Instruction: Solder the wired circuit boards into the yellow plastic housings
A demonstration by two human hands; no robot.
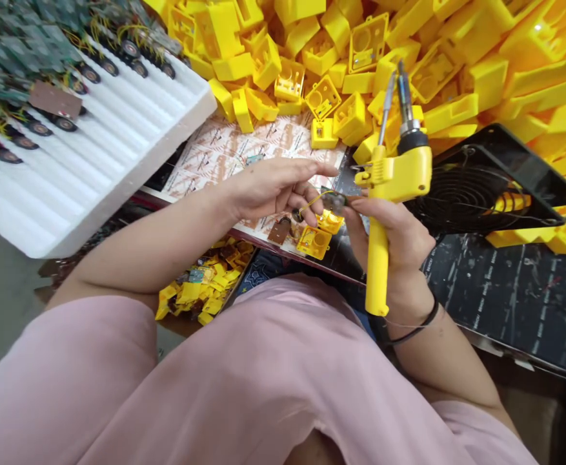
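My right hand [392,236] is wrapped round the yellow handle of a soldering gun [378,258], its metal tip and a thin feed tube pointing up and away. The thumb and fingertips of that hand also pinch a small dark electronic part [333,200] with a yellow wire [314,201]. My left hand [277,187] has its index finger stretched out; its other fingers curl beside the wire, against a small round black part [298,216]. Below the hands lie a brown circuit board [279,230] and an open yellow plastic case [313,242].
A heap of yellow plastic cases [350,116] fills the back. At right a black fan [471,187] leans over the dark mat [515,290]. A white foam tray [132,142] at left carries wired circuit boards. Below the table edge is a box of yellow pieces [205,290].
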